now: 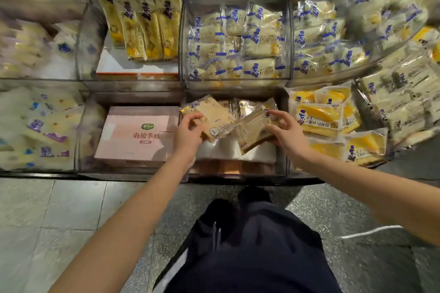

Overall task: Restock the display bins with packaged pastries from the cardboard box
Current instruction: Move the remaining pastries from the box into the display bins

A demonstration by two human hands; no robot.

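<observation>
Pastry packs [215,115] in left hand [188,134], right hand [289,135] — pink box [135,147], seemingly cardboard, beside.

a pink box [138,135] with red chinese letters and a small green logo lies flat, low and left of the middle. above it is a white box [133,64] with an orange front edge. the floor has pale grey tiles [47,209] on the left and dark speckled stone [357,202] on the right, with a thin white line [371,231] across it. my dark trousers [250,250] have a white stripe [171,271]; one dark shoe [253,194] shows.
</observation>
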